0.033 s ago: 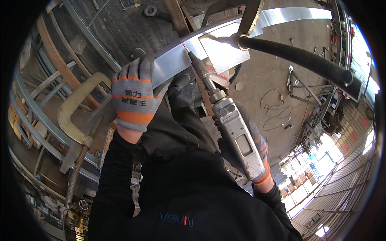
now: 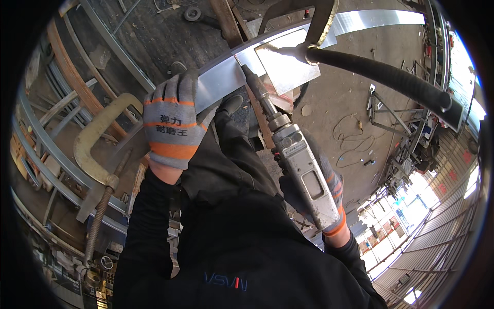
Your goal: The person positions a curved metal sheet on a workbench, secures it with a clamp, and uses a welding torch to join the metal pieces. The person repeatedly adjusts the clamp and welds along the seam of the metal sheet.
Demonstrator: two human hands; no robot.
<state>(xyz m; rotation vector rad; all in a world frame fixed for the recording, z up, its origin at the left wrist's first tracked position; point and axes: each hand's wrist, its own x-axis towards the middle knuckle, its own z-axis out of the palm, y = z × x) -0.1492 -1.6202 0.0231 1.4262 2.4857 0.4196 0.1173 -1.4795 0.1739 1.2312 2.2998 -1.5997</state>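
- The left hand, in a grey glove with orange bands, lies palm-down on a curved steel strip, its fingers bent over the strip's far edge and pressing it.
- The right hand, gloved the same way, has its fingers closed around the body of a grey power tool.
- The tool slants up and to the left; its tip touches the strip just beside the left hand, where a flat steel plate meets the strip.
- The strip arcs from the left hand up and to the right, bright and bare, well above a dusty concrete floor.
- A black hose runs from the plate's edge out to the right.
- A yellow C-clamp sits to the left of the left hand, among curved steel bars.
- Loose cable and a small metal frame lie on the floor.
- At the lower right, daylight comes through the windows of a workshop hall.
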